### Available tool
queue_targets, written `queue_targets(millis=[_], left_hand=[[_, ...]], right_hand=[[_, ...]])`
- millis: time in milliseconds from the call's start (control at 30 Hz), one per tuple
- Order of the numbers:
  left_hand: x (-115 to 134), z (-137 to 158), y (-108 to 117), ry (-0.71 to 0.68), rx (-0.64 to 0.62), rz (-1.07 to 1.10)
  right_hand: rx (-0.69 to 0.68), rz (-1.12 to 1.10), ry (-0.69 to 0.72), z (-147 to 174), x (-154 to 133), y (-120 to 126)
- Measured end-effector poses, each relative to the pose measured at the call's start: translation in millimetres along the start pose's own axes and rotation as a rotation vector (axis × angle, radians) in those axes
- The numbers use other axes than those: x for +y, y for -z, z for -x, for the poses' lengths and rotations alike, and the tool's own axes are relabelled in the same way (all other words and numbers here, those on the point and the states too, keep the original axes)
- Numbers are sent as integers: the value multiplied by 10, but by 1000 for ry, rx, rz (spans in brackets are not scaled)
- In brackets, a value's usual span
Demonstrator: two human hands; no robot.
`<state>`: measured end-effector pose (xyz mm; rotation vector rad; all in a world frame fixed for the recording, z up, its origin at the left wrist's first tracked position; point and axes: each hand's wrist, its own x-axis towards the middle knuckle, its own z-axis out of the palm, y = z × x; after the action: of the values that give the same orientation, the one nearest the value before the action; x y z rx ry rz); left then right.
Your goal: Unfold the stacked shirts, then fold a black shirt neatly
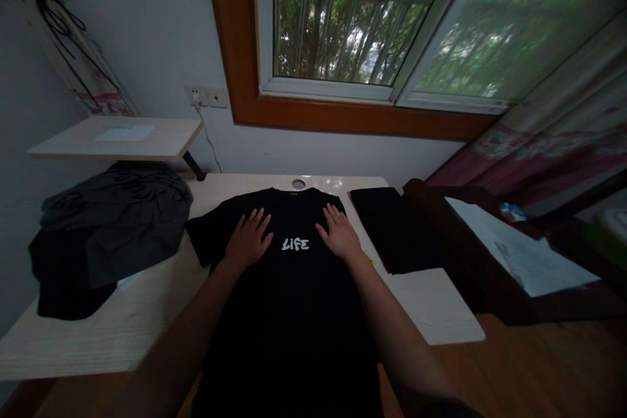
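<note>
A black T-shirt (294, 287) with small white lettering lies spread on the desk, its collar toward the wall and its lower part reaching the near edge. One sleeve stretches out to the left; the right sleeve cannot be made out. My left hand (249, 238) rests flat on the shirt's upper left, fingers spread. On the upper right, my right hand (339, 233) lies flat too, with its fingers stretched out. The white lettering sits between both hands. Neither hand grips the cloth.
Dark grey and black clothes (117, 222) are heaped on the left of the desk (147, 333), under a raised shelf (117, 134). A folded black cloth (392, 228) lies at the right. Beyond it, papers (519, 245) rest on a dark surface. A window (362, 19) is behind.
</note>
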<state>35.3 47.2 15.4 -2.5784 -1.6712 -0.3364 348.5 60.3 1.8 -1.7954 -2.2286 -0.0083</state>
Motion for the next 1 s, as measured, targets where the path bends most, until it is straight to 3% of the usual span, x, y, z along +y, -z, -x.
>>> queue_targets(millis=[367,667,767,1000], left_hand=[[-420,393,71,81,-17,-34],[-1034,495,228,258,155,8],[-1253,454,333,317,104,-67],[-1613,271,502,481,-182,-148]], right_hand=[[70,-31,-2,18,36,-7],[85,-62,-12,11,12,54],[85,-75,-15,11,2,75],[91,-82,-25,8,14,49]])
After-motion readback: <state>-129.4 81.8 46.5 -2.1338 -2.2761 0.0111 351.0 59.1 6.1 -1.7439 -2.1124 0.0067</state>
